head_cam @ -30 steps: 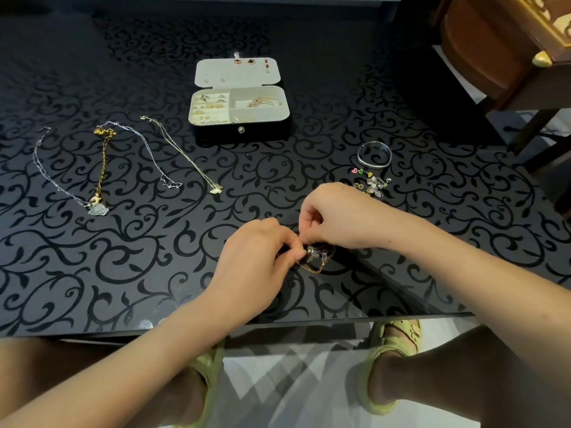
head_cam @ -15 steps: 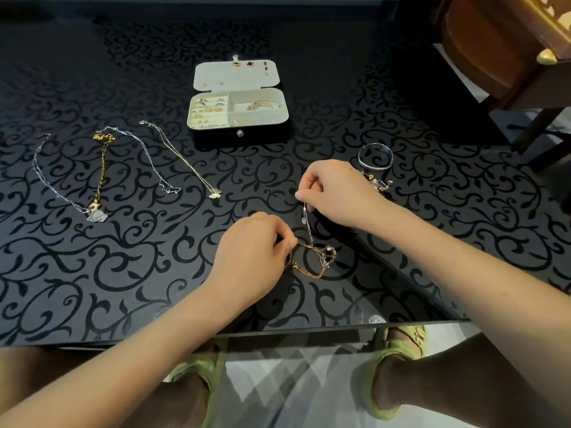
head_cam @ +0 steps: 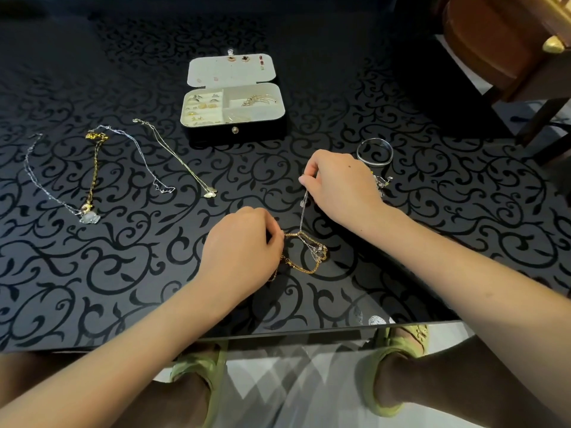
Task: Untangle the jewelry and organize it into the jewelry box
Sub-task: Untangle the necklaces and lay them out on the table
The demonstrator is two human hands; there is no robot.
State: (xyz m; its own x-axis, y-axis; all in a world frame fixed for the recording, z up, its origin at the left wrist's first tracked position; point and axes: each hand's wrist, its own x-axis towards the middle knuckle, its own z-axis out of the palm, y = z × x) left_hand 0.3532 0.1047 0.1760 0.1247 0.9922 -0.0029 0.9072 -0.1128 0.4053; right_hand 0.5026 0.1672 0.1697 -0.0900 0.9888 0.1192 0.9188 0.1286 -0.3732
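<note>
Left hand (head_cam: 244, 242): knuckles up, fingers curled under, grip closed, low over the bench. Right hand (head_cam: 340, 183): raised farther forward, thumb and forefinger pinched together. Both forearms bare, converging from the near edge.

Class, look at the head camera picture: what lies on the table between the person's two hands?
In the head view, a tangle of gold and silver chains lies between the left hand and right hand.

Your left hand (head_cam: 244, 245) covers the near end of the gold chain (head_cam: 304, 267), so the grip's hidden. Your right hand (head_cam: 341, 183) blocks most of the little charms (head_cam: 382, 182). Stuff in the jewelry box (head_cam: 234, 131) is too tiny, maybe rings. The chair (head_cam: 494, 41) is cut off at the edge.
</note>
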